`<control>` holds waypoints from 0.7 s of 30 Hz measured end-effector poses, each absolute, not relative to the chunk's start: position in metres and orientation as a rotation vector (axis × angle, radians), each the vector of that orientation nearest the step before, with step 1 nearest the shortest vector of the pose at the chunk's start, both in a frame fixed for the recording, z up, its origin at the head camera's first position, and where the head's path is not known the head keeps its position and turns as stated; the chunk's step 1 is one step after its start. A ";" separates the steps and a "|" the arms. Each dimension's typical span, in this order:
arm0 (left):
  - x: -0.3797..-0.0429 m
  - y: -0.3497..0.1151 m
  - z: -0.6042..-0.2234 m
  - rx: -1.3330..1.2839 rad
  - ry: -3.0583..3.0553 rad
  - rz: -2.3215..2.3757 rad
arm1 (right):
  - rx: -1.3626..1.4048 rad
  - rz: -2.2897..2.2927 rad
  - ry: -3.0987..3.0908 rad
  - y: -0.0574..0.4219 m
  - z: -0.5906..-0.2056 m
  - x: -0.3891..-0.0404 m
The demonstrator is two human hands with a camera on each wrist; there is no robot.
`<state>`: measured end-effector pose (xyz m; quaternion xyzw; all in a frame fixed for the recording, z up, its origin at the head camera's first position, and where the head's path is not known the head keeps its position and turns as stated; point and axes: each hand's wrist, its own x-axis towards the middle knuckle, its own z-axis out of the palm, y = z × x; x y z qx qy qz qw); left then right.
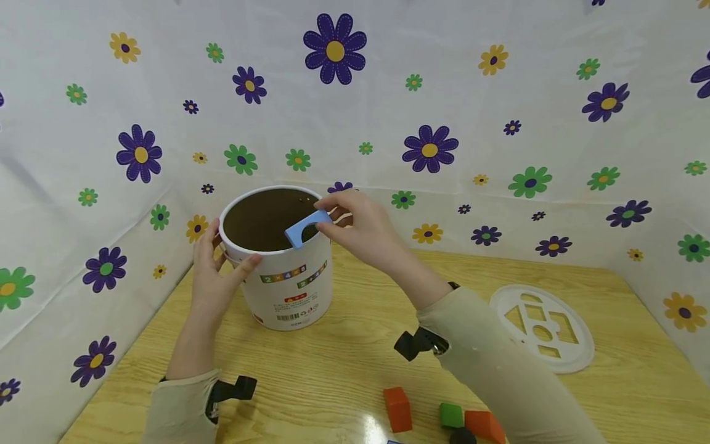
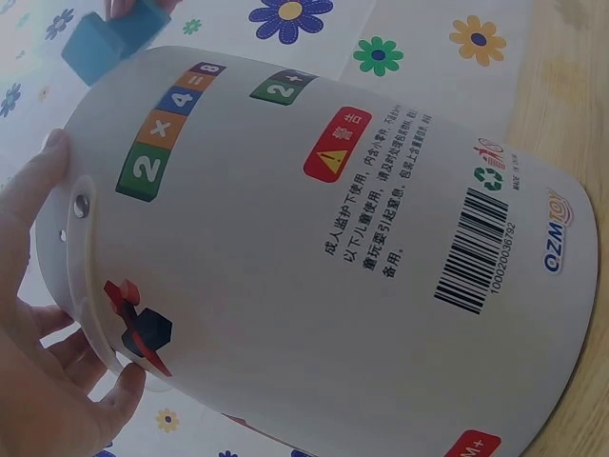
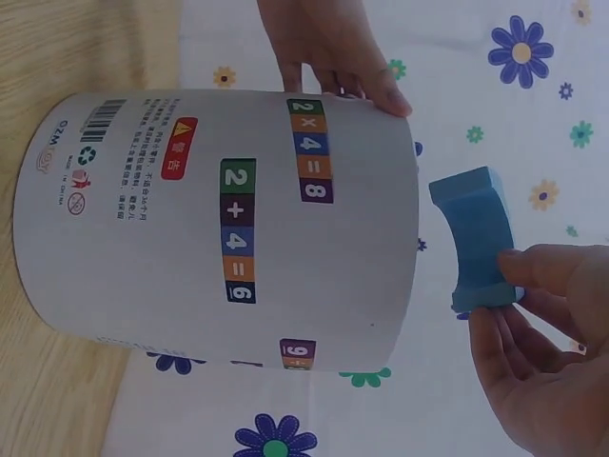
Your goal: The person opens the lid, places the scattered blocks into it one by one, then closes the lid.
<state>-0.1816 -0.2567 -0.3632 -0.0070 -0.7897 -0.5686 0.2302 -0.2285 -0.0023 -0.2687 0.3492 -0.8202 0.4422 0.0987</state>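
- Right hand (image 1: 355, 225): we're pinching a blue block (image 1: 298, 233) with a curved notch, thumb and fingers, right up by the bucket's near rim.
- Left hand (image 1: 213, 271): we're gripping the white bucket (image 1: 288, 277) at its left side, up by the rim.
- Bucket's upright on the wooden surface (image 1: 327, 370).
- Nearer us: a red block (image 1: 397, 410), plus a green block (image 1: 451, 415) beside something round and black (image 1: 463, 436).
- Off right, a white disc (image 1: 574, 354) with cut-out shapes lies flat.
- Flowery cloth (image 1: 377, 111) behind.
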 end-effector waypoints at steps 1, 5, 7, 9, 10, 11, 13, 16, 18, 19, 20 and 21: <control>-0.182 -0.256 -0.363 -0.019 -2.170 -1.568 | 1.022 1.300 -2.421 -0.004 -0.269 -0.230; -0.182 -0.255 -0.364 -0.018 -2.161 -1.570 | 1.021 1.264 -2.390 -0.012 -0.272 -0.234; -0.182 -0.255 -0.364 -0.024 -2.156 -1.569 | 1.032 1.250 -2.376 -0.016 -0.273 -0.236; -0.182 -0.256 -0.364 -0.026 -2.156 -1.569 | 1.041 1.234 -2.379 -0.020 -0.273 -0.237; -0.183 -0.256 -0.364 -0.028 -2.153 -1.569 | 1.044 1.227 -2.383 -0.023 -0.272 -0.237; -0.183 -0.255 -0.364 -0.027 -2.152 -1.567 | 1.046 1.219 -2.392 -0.024 -0.272 -0.237; -0.183 -0.255 -0.365 -0.024 -2.152 -1.567 | 1.044 1.199 -2.417 -0.028 -0.271 -0.237; -0.184 -0.254 -0.365 -0.022 -2.159 -1.563 | 1.039 1.140 -2.445 -0.031 -0.270 -0.238; -0.184 -0.254 -0.365 -0.021 -2.161 -1.558 | 1.031 1.095 -2.456 -0.032 -0.270 -0.240; -0.185 -0.254 -0.365 -0.020 -2.162 -1.555 | 1.027 1.079 -2.457 -0.033 -0.270 -0.240; -0.185 -0.254 -0.365 -0.018 -2.163 -1.554 | 1.024 1.069 -2.457 -0.034 -0.270 -0.241; -0.185 -0.254 -0.365 -0.017 -2.163 -1.552 | 1.022 1.062 -2.458 -0.034 -0.270 -0.243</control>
